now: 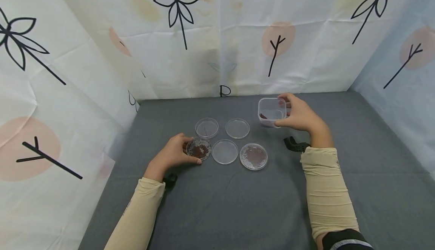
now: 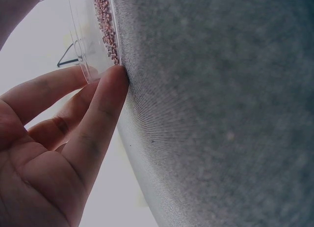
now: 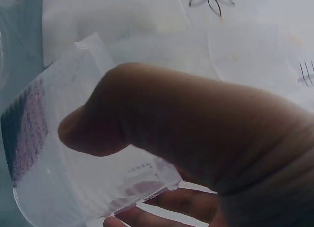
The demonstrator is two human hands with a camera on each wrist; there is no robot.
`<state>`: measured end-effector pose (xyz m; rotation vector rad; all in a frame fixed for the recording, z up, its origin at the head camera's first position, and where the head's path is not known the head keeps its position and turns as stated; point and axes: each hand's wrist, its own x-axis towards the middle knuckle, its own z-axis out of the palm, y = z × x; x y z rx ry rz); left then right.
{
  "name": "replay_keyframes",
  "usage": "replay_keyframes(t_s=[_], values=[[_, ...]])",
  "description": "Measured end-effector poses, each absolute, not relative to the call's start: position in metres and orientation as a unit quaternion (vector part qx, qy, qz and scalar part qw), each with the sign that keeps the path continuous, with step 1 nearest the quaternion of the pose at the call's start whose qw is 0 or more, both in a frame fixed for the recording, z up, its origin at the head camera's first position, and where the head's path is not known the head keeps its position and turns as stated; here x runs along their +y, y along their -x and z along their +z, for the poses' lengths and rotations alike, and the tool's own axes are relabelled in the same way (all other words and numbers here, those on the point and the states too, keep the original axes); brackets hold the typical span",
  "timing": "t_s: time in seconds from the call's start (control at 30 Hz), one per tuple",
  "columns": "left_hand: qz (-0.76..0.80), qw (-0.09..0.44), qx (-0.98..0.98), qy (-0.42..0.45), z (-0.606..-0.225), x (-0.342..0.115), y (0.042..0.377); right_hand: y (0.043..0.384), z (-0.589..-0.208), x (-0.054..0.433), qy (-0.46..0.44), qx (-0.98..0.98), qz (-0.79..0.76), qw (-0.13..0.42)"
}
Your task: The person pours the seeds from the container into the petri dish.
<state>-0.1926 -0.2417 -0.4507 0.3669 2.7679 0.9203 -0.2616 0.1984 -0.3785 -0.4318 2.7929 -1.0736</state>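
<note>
My left hand grips the near-left edge of a clear petri dish, thumb in front and fingers behind. Small reddish-brown grains lie in this dish, as the left wrist view shows from the side. Further back on the right, my right hand holds a clear square plastic container by its right side. Reddish-brown grains are gathered at one end of the container in the right wrist view. Its thumb lies across the near wall.
Right of the held dish stands a clear dish, then another petri dish with brownish grains. Behind them are two more clear dishes. A grey cloth covers the table; printed curtains hang at back and sides.
</note>
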Motion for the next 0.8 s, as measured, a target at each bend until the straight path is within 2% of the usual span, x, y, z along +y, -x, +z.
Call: replay_keyframes(t_s=[0.3,0.8], values=[[0.309,0.098,0.937,-0.129,-0.453,-0.242,0.194,0.265,-0.389,0.226,0.119,0.928,-0.341,0.093],[0.311,0.097,0.937,-0.126,-0.454,-0.243,0.194,0.272,-0.404,0.225,0.136,0.922,-0.337,0.133]])
